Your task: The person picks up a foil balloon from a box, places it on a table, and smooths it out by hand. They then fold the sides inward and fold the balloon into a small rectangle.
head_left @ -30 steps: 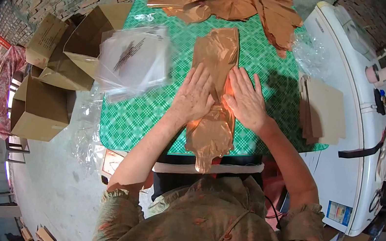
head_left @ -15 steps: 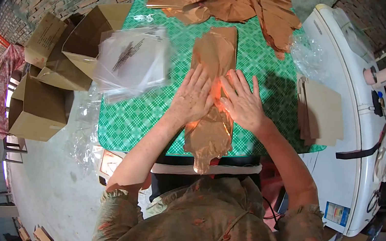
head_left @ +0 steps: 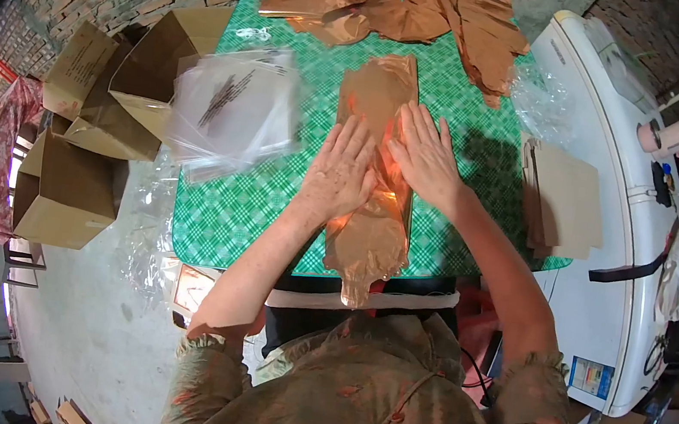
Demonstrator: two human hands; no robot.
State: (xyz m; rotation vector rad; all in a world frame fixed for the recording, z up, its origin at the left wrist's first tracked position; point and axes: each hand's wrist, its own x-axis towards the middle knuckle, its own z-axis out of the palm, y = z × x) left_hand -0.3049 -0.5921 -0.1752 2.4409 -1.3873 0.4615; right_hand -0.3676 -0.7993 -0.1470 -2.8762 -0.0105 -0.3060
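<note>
A long folded piece of shiny copper-coloured foil (head_left: 368, 238) lies lengthwise on the green checked tablecloth (head_left: 252, 217), its narrow tip hanging over the near edge. My left hand (head_left: 339, 169) rests flat on its left side, fingers stretched out and pointing away from me. Across from it, my right hand (head_left: 428, 157) lies flat along the right side with fingers extended, a little farther up. Neither hand grips anything. Part of the foil's middle is hidden under the hands.
More crumpled copper foil (head_left: 402, 13) covers the table's far end. Clear plastic bags (head_left: 236, 111) are stacked at left, brown cardboard sheets (head_left: 567, 196) at right. Open cardboard boxes (head_left: 69, 191) stand left of the table; a white refrigerator (head_left: 586, 307) stands on the right.
My right hand has slid slightly away from me along the foil, its fingers now closer together. My left hand has stayed nearly in place. The foil's far end looks flatter.
</note>
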